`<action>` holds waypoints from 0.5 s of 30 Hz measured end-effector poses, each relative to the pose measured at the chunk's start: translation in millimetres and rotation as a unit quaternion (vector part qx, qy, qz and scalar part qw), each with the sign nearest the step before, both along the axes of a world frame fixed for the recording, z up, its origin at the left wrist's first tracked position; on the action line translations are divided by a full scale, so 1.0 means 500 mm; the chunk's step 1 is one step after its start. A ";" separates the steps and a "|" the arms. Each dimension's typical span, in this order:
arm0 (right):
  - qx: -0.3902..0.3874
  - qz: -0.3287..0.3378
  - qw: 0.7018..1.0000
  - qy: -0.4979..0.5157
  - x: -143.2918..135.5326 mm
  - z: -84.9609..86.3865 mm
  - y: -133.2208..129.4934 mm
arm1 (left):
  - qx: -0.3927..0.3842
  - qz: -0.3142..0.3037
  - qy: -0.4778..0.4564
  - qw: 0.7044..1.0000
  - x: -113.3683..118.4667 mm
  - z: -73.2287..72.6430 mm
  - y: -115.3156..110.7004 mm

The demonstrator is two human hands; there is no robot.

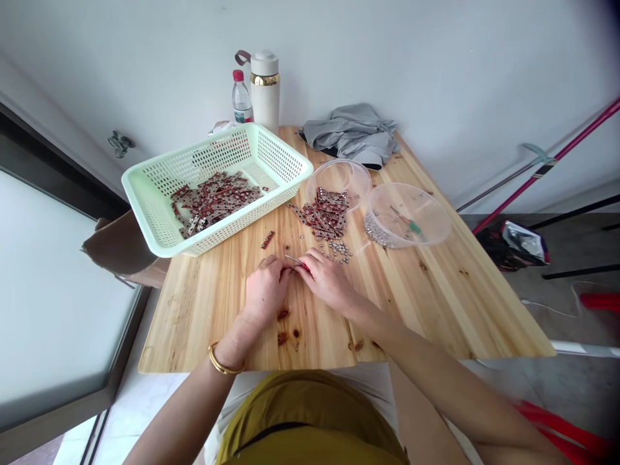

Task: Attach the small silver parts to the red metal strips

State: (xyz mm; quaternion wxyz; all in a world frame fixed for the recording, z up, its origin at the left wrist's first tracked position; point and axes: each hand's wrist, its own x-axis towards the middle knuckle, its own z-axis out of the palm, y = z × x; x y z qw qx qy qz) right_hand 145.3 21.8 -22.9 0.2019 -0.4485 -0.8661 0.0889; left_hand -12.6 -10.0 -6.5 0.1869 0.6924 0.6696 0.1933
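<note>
My left hand (267, 288) is closed in a pinch over the middle of the wooden table, and what its fingers hold is hidden. Close against it, my right hand (328, 279) is shut on a thin metal tool (293, 259), whose shaft points left and whose other end is covered by the fingers. A small round metal piece (293, 272) shows between the two hands. Just beyond them lie a short reddish-brown strip with metal pieces (268, 239), a pile of similar strips (325, 214) and scattered small round metal pieces (339, 250).
A pale green basket (242, 224) holding many such strips stands left. One clear tub (356, 173) lies tipped behind the pile; another tub (431, 219) holds metal pieces and a green-handled tool. At the back are a white flask (265, 103), a plastic bottle (241, 100) and grey cloth (349, 132).
</note>
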 end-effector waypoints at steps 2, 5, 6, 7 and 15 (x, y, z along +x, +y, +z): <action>0.005 -0.005 1.000 -0.014 -0.001 0.000 -0.001 | 0.001 -0.001 0.004 1.000 0.000 0.001 -0.001; 0.017 -0.013 0.999 -0.027 -0.005 0.005 -0.011 | -0.003 -0.003 0.009 1.000 0.000 0.001 0.000; 0.022 -0.017 0.999 -0.032 -0.007 0.008 -0.015 | -0.004 -0.003 0.011 1.000 -0.001 0.000 0.000; 0.026 -0.022 0.999 -0.036 -0.009 0.010 -0.020 | -0.005 -0.003 0.013 1.000 -0.001 0.000 0.000; 0.052 -0.027 0.998 -0.014 -0.010 -0.004 -0.043 | -0.010 0.007 0.057 0.998 0.001 -0.003 -0.002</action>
